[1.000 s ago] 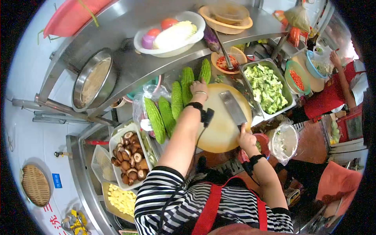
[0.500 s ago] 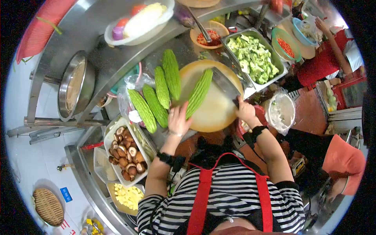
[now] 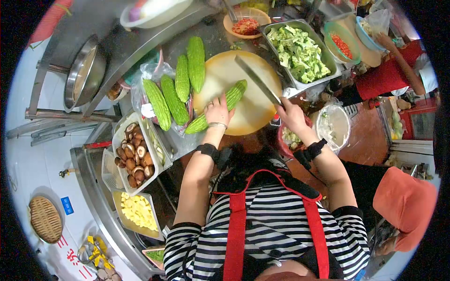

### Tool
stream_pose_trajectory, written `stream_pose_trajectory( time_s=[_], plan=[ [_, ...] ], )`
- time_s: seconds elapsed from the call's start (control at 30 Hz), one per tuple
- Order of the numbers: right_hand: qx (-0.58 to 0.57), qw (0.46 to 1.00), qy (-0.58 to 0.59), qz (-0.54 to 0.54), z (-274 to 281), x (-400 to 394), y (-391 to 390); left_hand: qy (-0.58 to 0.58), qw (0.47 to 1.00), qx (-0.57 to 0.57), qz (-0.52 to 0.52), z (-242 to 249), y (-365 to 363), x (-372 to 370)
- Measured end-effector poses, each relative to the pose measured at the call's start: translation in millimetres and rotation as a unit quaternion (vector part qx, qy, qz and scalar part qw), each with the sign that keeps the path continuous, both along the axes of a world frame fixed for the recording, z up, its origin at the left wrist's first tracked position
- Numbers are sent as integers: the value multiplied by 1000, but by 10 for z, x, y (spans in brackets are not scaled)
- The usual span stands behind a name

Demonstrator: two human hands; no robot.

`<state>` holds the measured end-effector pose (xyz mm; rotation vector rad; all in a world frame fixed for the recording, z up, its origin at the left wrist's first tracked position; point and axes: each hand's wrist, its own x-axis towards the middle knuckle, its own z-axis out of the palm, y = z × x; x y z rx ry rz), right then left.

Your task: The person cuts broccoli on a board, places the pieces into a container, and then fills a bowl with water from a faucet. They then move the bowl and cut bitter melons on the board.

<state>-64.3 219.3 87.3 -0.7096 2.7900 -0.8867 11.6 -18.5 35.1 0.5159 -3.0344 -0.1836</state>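
A bitter melon [image 3: 236,92] lies slantwise on the round cutting board [image 3: 260,110], its near end jutting past the board's left edge. My left hand [image 3: 218,114] is wrapped over the middle of it, fingers across the top. In my right hand [image 3: 290,116] is the handle of a cleaver [image 3: 255,77], its blade over the right half of the board, pointing away and to the left, apart from the melon. Several more bitter melons [image 3: 196,65] lie side by side left of the board, partly on a plastic bag.
A metal tray of chopped greens [image 3: 304,56] and a bowl of chopped red chilli [image 3: 246,22] stand beyond the board. Mushrooms [image 3: 136,154] fill a white bin at left. A lined bucket [image 3: 333,124] sits at right; two other people are nearby.
The melon has turned and slid toward me and left, with my left hand now over its middle. The cleaver has tilted more edge-on. The whole view has shifted slightly.
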Motion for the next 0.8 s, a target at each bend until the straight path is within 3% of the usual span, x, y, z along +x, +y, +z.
stream_pose_trajectory(
  time_s=[0.1, 0.17, 0.3, 0.37, 0.5, 0.6, 0.63, 0.67, 0.7, 0.73, 0.77, 0.8],
  plan=[
    [48, 997, 52, 42, -20, 66, -11, -16, 998, -55, 10, -60, 27, 22],
    [103, 989, 77, 75, 4, 110, -36, 40, 986, -148, -60, -165, 19, 84],
    [172, 977, 84, 94, -161, 80, -144, 40, 984, -160, -73, -158, 51, 66],
    [182, 981, -2, 64, -247, 46, -263, 59, 986, -140, -66, -220, 47, 76],
    [189, 981, -13, 50, -358, -28, -441, 67, 987, -130, -62, -153, 24, 58],
    [181, 983, -32, 23, -384, -41, -321, 4, 999, -41, -16, 119, -6, 21],
    [171, 985, -30, 15, -378, -44, -235, 41, 992, 113, 47, 297, -10, 11],
    [161, 987, -28, 8, -372, -55, -158, 78, 956, 263, 107, 397, -29, -23],
    [147, 989, -27, -17, -357, -39, -78, 255, 909, 314, 102, 386, -26, -55],
    [147, 988, -30, -19, -350, -37, 7, 251, 910, 314, 100, 365, -30, -44],
    [120, 992, -3, -29, -343, -21, 100, 329, 781, 511, 144, 338, -35, -24],
    [92, 995, 25, -39, -321, -4, 175, 385, 601, 676, 181, 406, -9, -9]
  ],
)
